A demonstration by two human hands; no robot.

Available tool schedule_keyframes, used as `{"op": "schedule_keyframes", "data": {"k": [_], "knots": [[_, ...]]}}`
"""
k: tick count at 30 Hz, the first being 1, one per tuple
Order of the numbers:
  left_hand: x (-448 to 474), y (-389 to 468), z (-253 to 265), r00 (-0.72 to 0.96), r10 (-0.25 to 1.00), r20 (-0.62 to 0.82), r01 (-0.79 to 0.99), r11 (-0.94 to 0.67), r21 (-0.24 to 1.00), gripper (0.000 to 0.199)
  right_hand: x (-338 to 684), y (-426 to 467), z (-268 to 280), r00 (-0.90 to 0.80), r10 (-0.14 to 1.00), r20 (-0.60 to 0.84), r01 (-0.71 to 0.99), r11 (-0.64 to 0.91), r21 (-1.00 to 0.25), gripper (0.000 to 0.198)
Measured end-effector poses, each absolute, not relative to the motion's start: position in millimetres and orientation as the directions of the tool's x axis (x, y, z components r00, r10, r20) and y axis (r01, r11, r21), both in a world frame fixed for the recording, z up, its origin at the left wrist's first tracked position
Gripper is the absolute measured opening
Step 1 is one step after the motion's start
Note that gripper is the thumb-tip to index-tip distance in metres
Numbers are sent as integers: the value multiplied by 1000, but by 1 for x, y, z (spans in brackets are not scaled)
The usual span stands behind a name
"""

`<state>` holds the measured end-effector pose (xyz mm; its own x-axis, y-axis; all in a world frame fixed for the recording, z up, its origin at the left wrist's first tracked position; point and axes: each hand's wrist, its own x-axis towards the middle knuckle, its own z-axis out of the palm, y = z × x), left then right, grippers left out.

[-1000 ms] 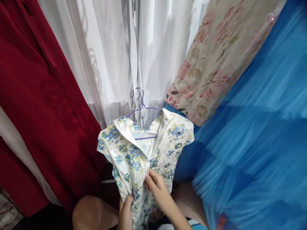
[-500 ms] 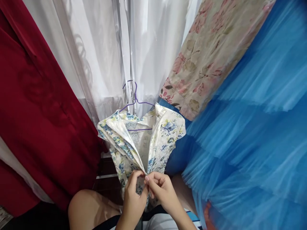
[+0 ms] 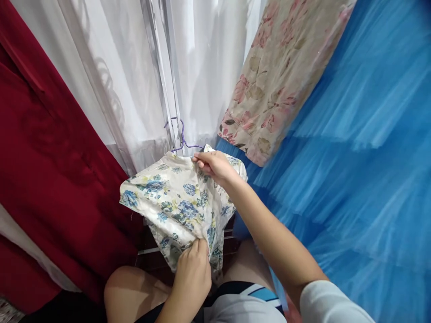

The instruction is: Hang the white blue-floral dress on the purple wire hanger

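Note:
A white blouse (image 3: 175,193) with blue and yellow-green flowers and short sleeves hangs on a purple hanger (image 3: 183,139) in front of me. My right hand (image 3: 217,167) is closed at the neckline, with thumb and fingers pinched at the top edge near the middle seam. Whether a zipper pull sits between those fingers is hidden. Lower down, my left hand (image 3: 193,267) grips the cloth beside the same seam and draws it into creases. The blouse's bottom part is partly behind my left hand and my legs.
White curtains (image 3: 208,80) and slim white metal bars (image 3: 170,76) stand behind the blouse. Dark red cloth (image 3: 63,166) hangs at left. To the right are a beige flowered cloth (image 3: 266,94) and a tiered blue tulle skirt (image 3: 353,179). My bare knee (image 3: 131,287) is below.
My right hand has risen from beside my left hand to the neckline. The blouse's V-shaped zip opening no longer shows; its panels now meet. My left hand stays low, gripping the cloth.

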<state>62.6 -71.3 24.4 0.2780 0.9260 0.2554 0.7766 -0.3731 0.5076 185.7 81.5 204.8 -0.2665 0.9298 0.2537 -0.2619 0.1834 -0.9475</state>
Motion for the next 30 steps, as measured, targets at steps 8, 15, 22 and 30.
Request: {"op": "schedule_keyframes", "data": {"k": [8, 15, 22, 30], "knots": [[39, -18, 105, 28, 796, 604, 530, -524, 667, 31, 182, 57, 180, -154, 901, 406, -142, 387, -911, 19], [29, 46, 199, 163, 578, 799, 670, -660, 341, 19, 178, 61, 182, -141, 810, 570, 36, 579, -814, 21], [-23, 64, 199, -214, 424, 880, 663, -599, 449, 23, 171, 68, 121, -109, 802, 587, 221, 595, -773, 26], [-105, 84, 62, -523, 649, 553, 519, -272, 810, 25, 179, 31, 94, -240, 844, 479, 171, 523, -835, 24]]}}
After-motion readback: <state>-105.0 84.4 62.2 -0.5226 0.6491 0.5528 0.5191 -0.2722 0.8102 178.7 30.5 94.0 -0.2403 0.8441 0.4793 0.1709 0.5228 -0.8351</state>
